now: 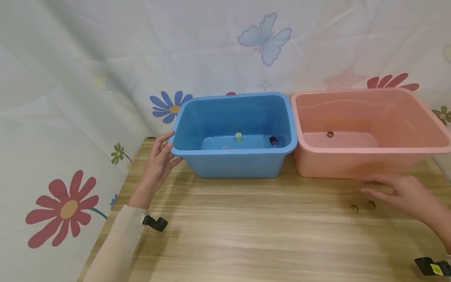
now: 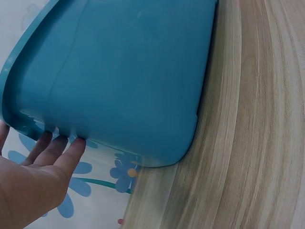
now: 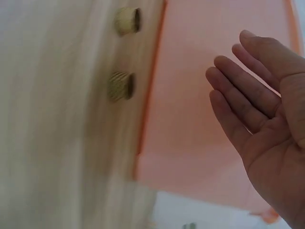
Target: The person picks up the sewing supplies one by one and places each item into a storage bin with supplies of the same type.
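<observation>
At its left front corner, the blue tub (image 1: pixel 232 164) is touched by my left hand (image 1: pixel 158 162). In the left wrist view, the fingers (image 2: pixel 69 155) reach up against the tub's outer side, just below the rim. My right hand (image 1: pixel 405 192) hovers in front of the pink tub (image 1: pixel 331 164), fingers loosely extended, holding nothing. Near it on the table lie two short brass-coloured ribbed rings, one on the left (image 1: pixel 354 208) and one on the right (image 1: pixel 371 204). Another brass-coloured ring (image 1: pixel 330 134) lies inside the pink tub.
Inside the blue tub are a pale green-and-white cylinder (image 1: pixel 238 136), a dark cylinder (image 1: pixel 273 140) and a partly hidden white ring (image 1: pixel 225 148). Both tubs stand side by side on a wood-grain table (image 1: pixel 246 231). Behind them hangs a patterned white curtain (image 1: pixel 197 51).
</observation>
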Available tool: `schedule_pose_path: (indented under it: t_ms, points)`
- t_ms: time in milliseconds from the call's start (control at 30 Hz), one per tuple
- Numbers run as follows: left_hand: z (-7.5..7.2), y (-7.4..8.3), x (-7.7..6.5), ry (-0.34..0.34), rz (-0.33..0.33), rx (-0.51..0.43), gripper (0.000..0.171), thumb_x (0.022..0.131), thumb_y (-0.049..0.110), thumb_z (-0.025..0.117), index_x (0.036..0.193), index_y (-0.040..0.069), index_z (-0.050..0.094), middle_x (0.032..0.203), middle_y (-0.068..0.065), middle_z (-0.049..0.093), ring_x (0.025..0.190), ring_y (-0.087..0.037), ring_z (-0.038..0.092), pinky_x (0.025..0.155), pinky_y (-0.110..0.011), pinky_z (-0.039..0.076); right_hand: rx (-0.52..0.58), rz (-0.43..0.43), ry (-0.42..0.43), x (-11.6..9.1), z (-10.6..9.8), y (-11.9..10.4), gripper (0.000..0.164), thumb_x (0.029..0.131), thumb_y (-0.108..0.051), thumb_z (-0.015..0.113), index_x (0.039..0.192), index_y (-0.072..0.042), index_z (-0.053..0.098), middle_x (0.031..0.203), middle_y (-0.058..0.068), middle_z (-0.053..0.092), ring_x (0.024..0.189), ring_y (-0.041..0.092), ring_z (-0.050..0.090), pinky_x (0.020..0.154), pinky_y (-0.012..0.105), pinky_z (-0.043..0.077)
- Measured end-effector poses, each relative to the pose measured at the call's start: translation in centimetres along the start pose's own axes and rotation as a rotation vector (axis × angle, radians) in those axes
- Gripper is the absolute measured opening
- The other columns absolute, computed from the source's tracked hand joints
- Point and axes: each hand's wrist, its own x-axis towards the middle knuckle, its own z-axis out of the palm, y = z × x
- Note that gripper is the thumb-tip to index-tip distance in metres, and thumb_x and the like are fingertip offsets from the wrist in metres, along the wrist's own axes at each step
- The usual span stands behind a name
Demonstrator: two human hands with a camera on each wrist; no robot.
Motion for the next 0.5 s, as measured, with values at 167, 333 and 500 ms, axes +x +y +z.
schedule_pose_path:
  t_ms: [167,333,500]
  points:
    - [0.0,-0.1,0.2,-0.002,0.007,0.009,0.045,0.107,0.029,0.056,0.149,0.021,0.044,0.142,-0.009,0.043,0.122,-0.020,0.061,0.093,-0.035,0.056,0.016,0.249,-0.173,-1.7,-0.1,0.6,0.035,0.082,-0.028,0.086,0.107,-0.005,0.078,0.097,0.021,0.075,0.065,0.026,0.068,0.059,0.045,0.055]
    - [0.0,-0.2,0.1,-0.003,0.009,0.015,0.044,0.107,0.029,0.056,0.148,0.021,0.045,0.143,-0.010,0.041,0.122,-0.022,0.062,0.092,-0.035,0.056,0.020,0.333,-0.271,-3.3,0.1,1.3,0.040,0.088,-0.032,0.080,0.115,-0.002,0.075,0.102,0.023,0.074,0.058,0.014,0.062,0.054,0.033,0.051]
    - [0.0,-0.2,-0.1,0.000,0.009,0.021,0.044,0.106,0.029,0.056,0.148,0.021,0.045,0.141,-0.013,0.041,0.125,-0.029,0.059,0.093,-0.035,0.056,-0.016,0.265,-0.213,-4.4,0.8,2.1,0.040,0.077,-0.033,0.088,0.106,-0.007,0.079,0.094,0.015,0.077,0.065,0.017,0.068,0.054,0.035,0.051]
